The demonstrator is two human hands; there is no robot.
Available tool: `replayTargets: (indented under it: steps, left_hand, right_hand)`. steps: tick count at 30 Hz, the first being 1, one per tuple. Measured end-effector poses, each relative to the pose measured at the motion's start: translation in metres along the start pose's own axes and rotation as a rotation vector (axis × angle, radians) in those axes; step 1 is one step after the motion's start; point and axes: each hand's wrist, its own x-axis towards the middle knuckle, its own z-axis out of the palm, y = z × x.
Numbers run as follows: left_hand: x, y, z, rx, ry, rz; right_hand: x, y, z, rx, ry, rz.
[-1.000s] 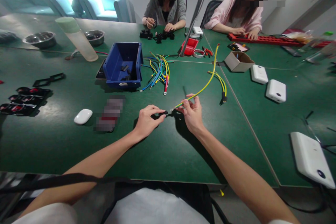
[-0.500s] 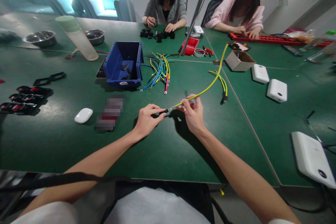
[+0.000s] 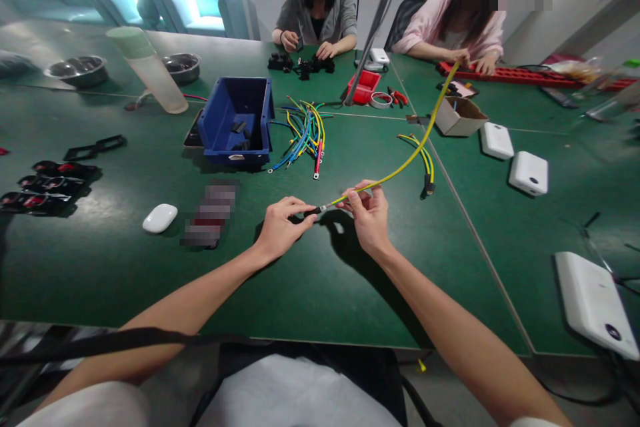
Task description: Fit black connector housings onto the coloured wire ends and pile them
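Over the last second the free end of the yellow-green wire (image 3: 400,170) has swung up and to the right: it stood near the frame's upper middle, and now its tip reaches the upper right, in front of the cardboard box (image 3: 459,117). My right hand (image 3: 369,215) has scarcely shifted, its thumb and first fingers pinched shut on the wire just behind the bare metal end. My left hand (image 3: 281,227) stays at the centre of the frame, its grip closed on a small black sleeve (image 3: 312,211) that meets that metal end. The gap between my two hands looks about as it did, so I judge the wire is being turned or fed rather than pulled away, and the joining of sleeve and terminal is still in hand. Both hands hover just above the green bench (image 3: 320,280), casting a shadow below them. How far the terminal sits inside the sleeve I cannot tell, since my left fingertips cover most of it and the parts are tiny. The blue bin (image 3: 235,121) in the upper left of centre holds a few dark pieces I cannot identify, and the coloured wire bundle (image 3: 303,133) beside it is a tangle. A blurred patch hides something left of my left hand.
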Motion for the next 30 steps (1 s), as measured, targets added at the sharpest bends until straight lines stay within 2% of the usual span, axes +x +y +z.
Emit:
replayTargets:
  steps: [30]
  left_hand:
    - [-0.0003, 0.0013, -0.0008, -0.003, -0.005, 0.014]
  right_hand:
    - [-0.0015, -0.0046, 0.0018, -0.058, -0.036, -0.03]
